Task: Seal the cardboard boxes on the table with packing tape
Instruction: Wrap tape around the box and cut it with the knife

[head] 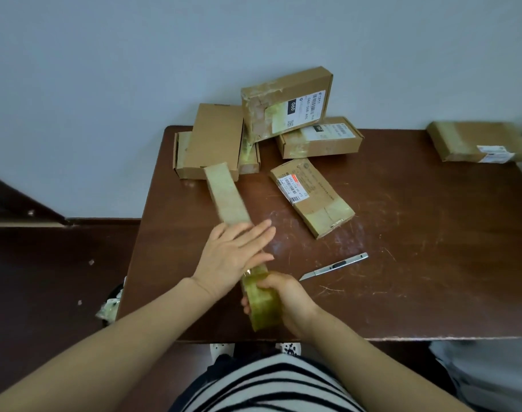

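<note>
A long narrow cardboard box covered in yellowish tape lies lengthwise on the brown table, pointing away from me. My left hand lies flat on its near part, fingers straight. At the box's near end my right hand grips a roll of yellowish packing tape, with tape running from the roll onto the box. A silver utility knife with its blade out lies on the table just right of my hands.
Several taped cardboard boxes sit at the table's back: a plain one, a labelled one propped up, another behind it, one mid-table and one at far right. A wall stands behind. Tape scraps lie on the floor at left.
</note>
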Tool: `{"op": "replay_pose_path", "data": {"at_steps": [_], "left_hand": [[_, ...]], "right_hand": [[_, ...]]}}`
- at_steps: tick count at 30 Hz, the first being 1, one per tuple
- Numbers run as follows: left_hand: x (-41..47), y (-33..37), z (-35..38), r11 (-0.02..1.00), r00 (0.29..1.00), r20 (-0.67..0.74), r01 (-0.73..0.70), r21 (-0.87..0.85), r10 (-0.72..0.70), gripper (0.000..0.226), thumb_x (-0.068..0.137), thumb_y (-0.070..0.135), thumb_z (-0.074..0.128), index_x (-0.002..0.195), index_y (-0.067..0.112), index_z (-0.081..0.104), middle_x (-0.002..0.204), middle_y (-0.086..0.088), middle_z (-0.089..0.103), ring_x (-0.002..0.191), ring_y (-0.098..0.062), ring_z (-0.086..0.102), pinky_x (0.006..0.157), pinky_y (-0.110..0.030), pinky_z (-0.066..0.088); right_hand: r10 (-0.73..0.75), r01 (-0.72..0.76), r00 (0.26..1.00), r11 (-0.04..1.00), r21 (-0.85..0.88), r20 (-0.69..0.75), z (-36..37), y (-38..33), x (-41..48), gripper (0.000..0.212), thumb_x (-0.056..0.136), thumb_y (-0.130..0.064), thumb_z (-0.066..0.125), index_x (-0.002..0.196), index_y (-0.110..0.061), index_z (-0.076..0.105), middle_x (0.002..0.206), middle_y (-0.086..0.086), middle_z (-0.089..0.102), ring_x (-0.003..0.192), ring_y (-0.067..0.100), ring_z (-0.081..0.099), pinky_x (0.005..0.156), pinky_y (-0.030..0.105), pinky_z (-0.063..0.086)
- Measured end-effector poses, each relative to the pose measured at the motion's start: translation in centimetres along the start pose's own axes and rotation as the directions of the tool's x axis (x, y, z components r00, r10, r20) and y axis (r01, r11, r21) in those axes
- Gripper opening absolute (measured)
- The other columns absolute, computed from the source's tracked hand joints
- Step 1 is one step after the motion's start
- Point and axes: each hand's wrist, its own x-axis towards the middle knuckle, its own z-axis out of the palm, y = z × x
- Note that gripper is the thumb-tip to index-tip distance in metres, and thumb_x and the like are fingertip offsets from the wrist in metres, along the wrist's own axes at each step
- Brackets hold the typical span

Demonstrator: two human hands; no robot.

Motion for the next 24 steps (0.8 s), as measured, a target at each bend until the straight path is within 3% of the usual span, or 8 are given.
{"op": "replay_pose_path", "data": {"at_steps": [3,6,8,10,13,17,20,24], "left_hand": [[-1.1,0.3,-1.5,0.810,0.874,0.060,0.472,-0.349,-0.483,0.049,0.095,0.038,0.049,0.130,0.004,0.055,0.136,-0.005,0.052,0.128,-0.022,0.045,0.108,-0.030,0.032],[-3.3,2.4,-2.9,0.282,0.408,0.170,0.824,-0.491,-0.897,0.034,0.084,0.038,0.067,0.106,0.015,0.055,0.109,0.000,0.054,0.109,-0.020,0.049,0.095,-0.034,0.041],[-3.7,3.7,-3.5,-0.179,0.124,0.538,0.861,-0.477,-0.834,0.044,0.078,0.047,0.070,0.102,0.015,0.055,0.101,-0.004,0.061,0.095,-0.021,0.059,0.082,-0.035,0.050],[-3.4,4.8,-3.3,-0.451,0.055,0.770,0.783,-0.428,-0.636,0.051,0.077,0.047,0.072,0.111,0.011,0.057,0.100,-0.008,0.068,0.090,-0.021,0.067,0.078,-0.035,0.056],[-2.7,5.6,-2.0,-0.502,0.007,0.719,0.711,-0.492,-0.695,0.051,0.080,0.030,0.075,0.118,0.003,0.055,0.107,-0.015,0.067,0.098,-0.027,0.066,0.090,-0.042,0.053],[-2.2,5.5,-1.0,-0.497,-0.034,0.645,0.668,-0.554,-0.764,0.036,0.083,0.018,0.073,0.112,0.001,0.060,0.100,-0.013,0.067,0.093,-0.025,0.066,0.083,-0.039,0.054],[-2.2,5.4,-0.9,-0.534,-0.049,0.657,0.628,-0.566,-0.752,0.020,0.082,0.014,0.073,0.099,0.008,0.063,0.083,-0.007,0.067,0.066,-0.016,0.065,0.053,-0.026,0.051],[-1.8,5.4,-0.8,-0.565,-0.056,0.664,0.583,-0.585,-0.746,0.014,0.083,0.011,0.071,0.092,0.011,0.061,0.081,-0.007,0.067,0.067,-0.018,0.064,0.057,-0.028,0.052]], "right_hand": [[0.011,-0.014,0.997,0.999,0.042,0.077,0.7,0.2,0.1,0.028,0.093,-0.011,0.044,0.116,0.001,0.055,0.081,0.015,0.070,0.072,0.023,0.067,0.063,0.029,0.053],[0.059,-0.061,0.997,0.998,0.021,0.058,0.6,0.2,0.1,0.027,0.094,-0.015,0.049,0.118,-0.010,0.060,0.092,0.008,0.071,0.083,0.019,0.066,0.069,0.029,0.052],[0.061,-0.057,0.997,0.997,-0.061,0.054,0.1,0.1,0.1,0.024,0.094,-0.017,0.054,0.114,-0.013,0.065,0.100,0.007,0.072,0.091,0.021,0.066,0.074,0.031,0.053],[0.021,-0.010,0.998,0.983,-0.181,0.059,-0.2,-0.1,0.2,0.023,0.093,-0.018,0.057,0.113,-0.010,0.066,0.108,0.012,0.071,0.100,0.025,0.066,0.086,0.037,0.052],[0.004,0.022,0.998,0.932,-0.363,0.069,-0.4,-0.9,0.0,0.023,0.092,-0.021,0.062,0.110,-0.007,0.068,0.110,0.018,0.069,0.101,0.028,0.065,0.093,0.045,0.049],[-0.092,0.081,0.996,0.889,-0.450,-0.003,-4.3,-3.4,-0.6,0.011,0.089,-0.012,0.062,0.095,-0.008,0.071,0.099,0.013,0.072,0.086,0.018,0.069,0.077,0.026,0.057],[-0.426,0.042,0.900,0.300,-0.953,-0.095,-10.9,-4.5,-0.5,0.034,0.088,0.000,0.055,0.118,-0.011,0.065,0.125,0.005,0.063,0.111,0.016,0.059,0.095,0.021,0.041],[-0.350,-0.078,0.937,-0.241,-0.967,0.011,-16.6,-3.3,0.0,0.054,0.094,-0.008,0.051,0.145,-0.022,0.039,0.149,-0.002,0.036,0.136,0.017,0.035,0.107,0.028,0.033]]}}
